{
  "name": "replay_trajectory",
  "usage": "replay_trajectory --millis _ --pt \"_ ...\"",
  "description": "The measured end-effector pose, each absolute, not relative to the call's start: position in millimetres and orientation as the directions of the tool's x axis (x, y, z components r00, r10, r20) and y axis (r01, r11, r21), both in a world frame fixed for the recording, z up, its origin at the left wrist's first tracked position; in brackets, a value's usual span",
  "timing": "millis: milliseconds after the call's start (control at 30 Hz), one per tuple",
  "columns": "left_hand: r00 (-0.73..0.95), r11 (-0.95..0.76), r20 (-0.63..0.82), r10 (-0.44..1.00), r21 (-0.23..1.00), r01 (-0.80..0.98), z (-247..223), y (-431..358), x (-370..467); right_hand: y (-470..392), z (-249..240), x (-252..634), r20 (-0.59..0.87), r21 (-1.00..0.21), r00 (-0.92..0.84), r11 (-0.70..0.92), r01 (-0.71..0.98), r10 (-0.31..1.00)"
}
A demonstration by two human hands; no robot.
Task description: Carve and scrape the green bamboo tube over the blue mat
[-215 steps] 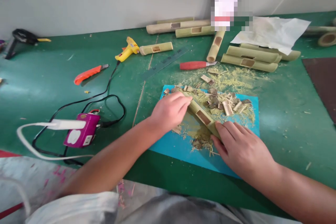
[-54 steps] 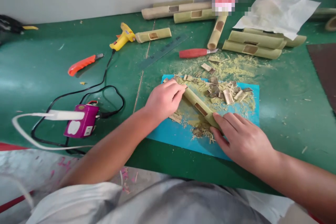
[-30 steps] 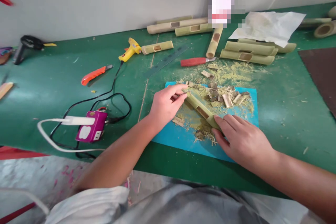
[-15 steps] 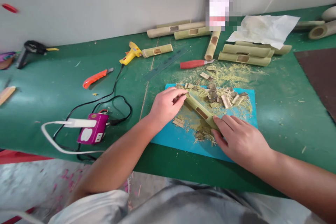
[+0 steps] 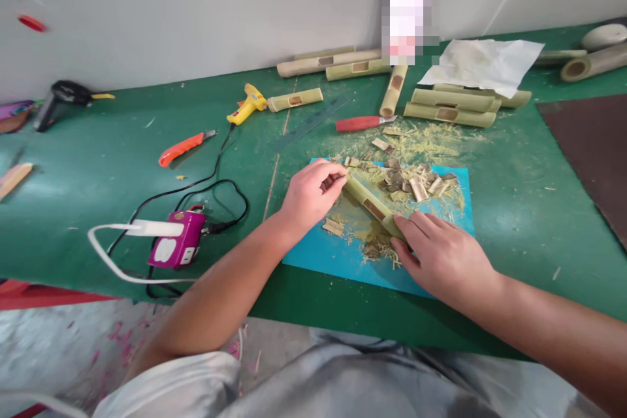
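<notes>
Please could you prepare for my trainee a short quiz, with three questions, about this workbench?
1. Multiple choice: What colour is the sheet under the bamboo chips?
a) white
b) blue
c) red
2. True or false: The person's right hand holds the glue gun.
3. Open question: Which bladed tool lies nearest to the sheet?

Key:
1. b) blue
2. False; it holds a bamboo tube.
3. The red-handled knife.
</notes>
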State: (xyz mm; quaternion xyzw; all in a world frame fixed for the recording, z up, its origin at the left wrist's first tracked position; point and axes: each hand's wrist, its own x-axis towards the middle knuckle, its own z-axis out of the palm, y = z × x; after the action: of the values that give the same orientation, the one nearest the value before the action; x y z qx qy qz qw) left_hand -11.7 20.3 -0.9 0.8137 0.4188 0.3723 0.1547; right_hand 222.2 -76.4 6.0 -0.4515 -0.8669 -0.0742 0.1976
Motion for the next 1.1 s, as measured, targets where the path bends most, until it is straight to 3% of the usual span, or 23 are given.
replay_trajectory --millis 333,500,600,833,967,1100 --pt "0.494 -0.634 0.413 0.765 0.616 0.467 1 16 -11 -76 7 224 0.421 -0.032 -0.512 0.577 0.816 0.749" --pt "0.508 -0.660 0.425 0.749 0.549 0.513 -1 16 -12 -78 7 223 0.399 -0.026 -0.505 0.560 0.828 0.765" --pt "0.480 -0.658 0.451 0.753 0.519 0.545 -4 16 -11 -78 8 224 0.381 -0.016 -0.512 0.559 0.829 0.770" --pt "0.288 -0.520 0.434 0.854 0.668 0.532 -11 18 -9 -76 5 228 0.347 -0.015 -0.514 0.553 0.833 0.785" --pt "0.280 -0.504 0.419 0.864 0.700 0.507 -14 19 -10 -77 5 227 0.374 0.042 -0.530 0.557 0.829 0.761" --pt "0.320 -0.558 0.458 0.829 0.652 0.513 -17 23 -11 -79 7 225 0.379 0.063 -0.552 0.574 0.816 0.743"
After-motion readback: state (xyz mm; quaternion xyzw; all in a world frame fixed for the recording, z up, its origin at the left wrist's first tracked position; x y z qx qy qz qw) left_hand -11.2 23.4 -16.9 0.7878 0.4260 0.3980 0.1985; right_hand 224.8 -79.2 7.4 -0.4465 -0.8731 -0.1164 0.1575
